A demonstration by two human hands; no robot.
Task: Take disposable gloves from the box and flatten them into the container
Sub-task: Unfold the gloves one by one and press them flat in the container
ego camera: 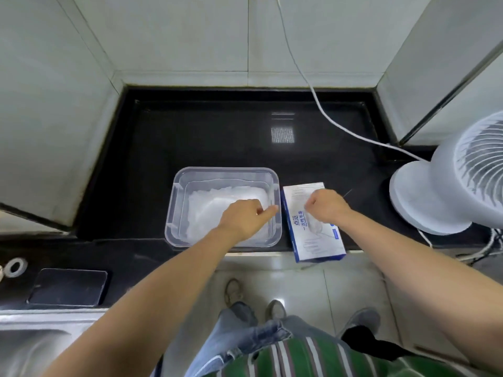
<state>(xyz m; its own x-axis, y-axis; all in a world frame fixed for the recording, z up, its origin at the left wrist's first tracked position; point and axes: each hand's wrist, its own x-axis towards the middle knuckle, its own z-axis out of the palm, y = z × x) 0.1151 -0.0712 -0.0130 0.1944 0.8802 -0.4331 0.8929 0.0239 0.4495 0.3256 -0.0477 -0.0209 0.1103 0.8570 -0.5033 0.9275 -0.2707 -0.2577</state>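
A glossy black counter (217, 137) fills the middle of the frame, boxed in by pale tiled walls (177, 36) at the back and on both sides. A clear plastic container (226, 171) sits near the counter's front edge at centre, with a crumpled layer of thin whitish gloves (206, 205) on its floor. Just to its right, almost touching, a white and blue glove box (315, 240) lies flat, its near end hanging over the counter's edge.

The left hand (243, 217) hangs over the right half of the container with its fingers curled and one digit stretched toward the right rim. The right hand (328, 205) rests on the far half of the box, fingers bent down onto its top. A white fan (441, 191) stands at the right edge, partly cut off, and a white cord (321, 110) runs down from the top of the frame to it. At lower left are a tape roll (15, 267), a dark flat slab (68, 287) and part of a steel sink (27, 346). Tiled floor (299, 284) and shoes (233, 291) show at the bottom.

The gloves are so sheer that I cannot tell whether either hand holds one. The right hand hides the box's opening.
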